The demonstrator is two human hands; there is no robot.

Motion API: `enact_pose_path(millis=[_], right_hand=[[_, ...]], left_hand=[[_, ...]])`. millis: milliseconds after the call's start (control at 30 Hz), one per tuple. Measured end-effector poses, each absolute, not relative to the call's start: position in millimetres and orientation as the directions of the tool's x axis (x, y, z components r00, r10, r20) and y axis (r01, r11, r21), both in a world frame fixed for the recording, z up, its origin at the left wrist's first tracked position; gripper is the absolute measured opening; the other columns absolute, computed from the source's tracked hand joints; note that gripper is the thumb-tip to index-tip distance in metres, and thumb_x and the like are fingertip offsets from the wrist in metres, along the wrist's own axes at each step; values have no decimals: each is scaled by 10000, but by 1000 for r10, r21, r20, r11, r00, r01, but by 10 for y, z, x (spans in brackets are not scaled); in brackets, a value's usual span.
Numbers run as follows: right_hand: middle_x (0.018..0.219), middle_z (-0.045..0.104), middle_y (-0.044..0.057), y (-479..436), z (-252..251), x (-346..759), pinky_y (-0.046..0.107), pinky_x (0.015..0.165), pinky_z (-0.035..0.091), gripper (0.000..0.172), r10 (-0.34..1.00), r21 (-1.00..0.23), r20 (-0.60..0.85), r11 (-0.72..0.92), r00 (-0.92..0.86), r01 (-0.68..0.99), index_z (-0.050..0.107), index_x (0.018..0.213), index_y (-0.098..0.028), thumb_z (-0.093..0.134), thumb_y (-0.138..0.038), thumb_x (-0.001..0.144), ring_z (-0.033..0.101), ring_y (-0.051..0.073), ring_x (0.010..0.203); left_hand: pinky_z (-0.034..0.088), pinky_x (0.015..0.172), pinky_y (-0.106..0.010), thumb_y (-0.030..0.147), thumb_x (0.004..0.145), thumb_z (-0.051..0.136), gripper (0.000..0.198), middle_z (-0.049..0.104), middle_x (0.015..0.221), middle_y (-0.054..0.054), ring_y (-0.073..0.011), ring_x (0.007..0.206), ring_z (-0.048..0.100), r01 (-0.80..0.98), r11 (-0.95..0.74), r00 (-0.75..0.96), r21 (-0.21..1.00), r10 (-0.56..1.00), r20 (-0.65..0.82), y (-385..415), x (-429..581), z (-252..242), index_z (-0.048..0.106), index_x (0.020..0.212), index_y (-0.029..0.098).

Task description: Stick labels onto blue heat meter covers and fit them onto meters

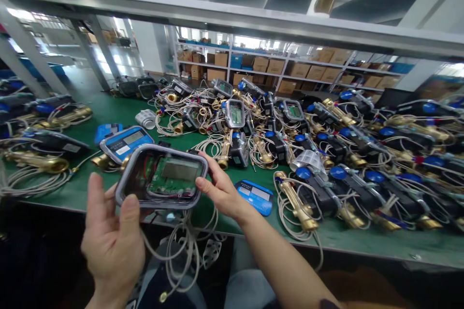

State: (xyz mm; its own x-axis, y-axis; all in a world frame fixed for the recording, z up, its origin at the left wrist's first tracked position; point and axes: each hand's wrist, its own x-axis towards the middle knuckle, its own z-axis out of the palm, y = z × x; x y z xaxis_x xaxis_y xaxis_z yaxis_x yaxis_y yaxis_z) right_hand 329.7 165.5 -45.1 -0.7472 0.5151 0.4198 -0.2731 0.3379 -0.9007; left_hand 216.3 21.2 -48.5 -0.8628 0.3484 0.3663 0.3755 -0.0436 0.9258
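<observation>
**Both hands on an open meter at the bench**

Ahead, we see a green bench [119, 111] running the full width, heaped on the right with black meters [326, 193], brass fittings and pale cables. Behind it stand shelves of boxes [275, 65]. At the near edge, above our lap, we hold a meter housing [162, 176] with a clear cover, tilted towards us, its green board and blank display showing. Our left hand [112, 236] grips its lower left rim, thumb on the front. Our right hand [217, 188] pinches the right rim. Its cable [181, 256] dangles down. A blue label [255, 196] lies just right.
</observation>
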Motion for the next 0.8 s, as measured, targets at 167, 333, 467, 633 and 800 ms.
enact_pose_path(millis=[167, 333, 467, 633, 800], right_hand=[[1444, 484, 117, 1880, -753, 3369, 417, 1155, 310, 660, 605, -935, 327, 321, -726, -154, 465, 1401, -180, 570, -565, 875, 454, 257, 1330], [1410, 519, 115, 1951, -894, 3469, 397, 1142, 323, 613, 603, -934, 298, 343, -740, -96, 468, 1401, -176, 536, -525, 902, 474, 241, 1310], [1407, 521, 110, 1941, -881, 3475, 387, 1137, 327, 564, 589, -912, 314, 405, -745, -64, 450, 1418, -189, 507, -471, 933, 473, 225, 1310], [1407, 520, 111, 1915, -859, 3511, 386, 1133, 330, 528, 593, -892, 337, 450, -731, -45, 440, 1424, -184, 498, -395, 944, 473, 214, 1311], [1389, 539, 92, 1903, -867, 3532, 364, 1110, 359, 519, 599, -885, 331, 464, -729, -21, 431, 1431, -205, 501, -374, 945, 499, 198, 1283]], left_hand=[[597, 797, -401, 576, 791, 605, 893, 582, 1322, -133, -272, 946, 707, 219, 93, -805, 971, 580, 126, 281, 2107, -861, 190, 1522, 270], [485, 895, -638, 665, 642, 686, 910, 681, 1098, -145, -375, 820, 688, 407, 359, -766, 840, 635, 100, 307, 2029, -791, 471, 1406, 221], [361, 1069, -591, 766, 663, 574, 1113, 472, 1394, -273, -446, 1292, 442, 720, 311, -641, 620, 641, 422, 587, 2021, -649, 290, 1479, 65], [449, 999, -577, 648, 664, 702, 1005, 593, 1328, -177, -399, 1183, 572, 637, 288, -694, 715, 617, 371, 819, 2051, -649, 328, 1478, 193], [411, 1086, -416, 561, 816, 578, 740, 595, 1374, -79, -274, 1247, 557, 605, 143, -654, 784, 650, 386, 689, 1929, -769, 387, 1457, 244]])
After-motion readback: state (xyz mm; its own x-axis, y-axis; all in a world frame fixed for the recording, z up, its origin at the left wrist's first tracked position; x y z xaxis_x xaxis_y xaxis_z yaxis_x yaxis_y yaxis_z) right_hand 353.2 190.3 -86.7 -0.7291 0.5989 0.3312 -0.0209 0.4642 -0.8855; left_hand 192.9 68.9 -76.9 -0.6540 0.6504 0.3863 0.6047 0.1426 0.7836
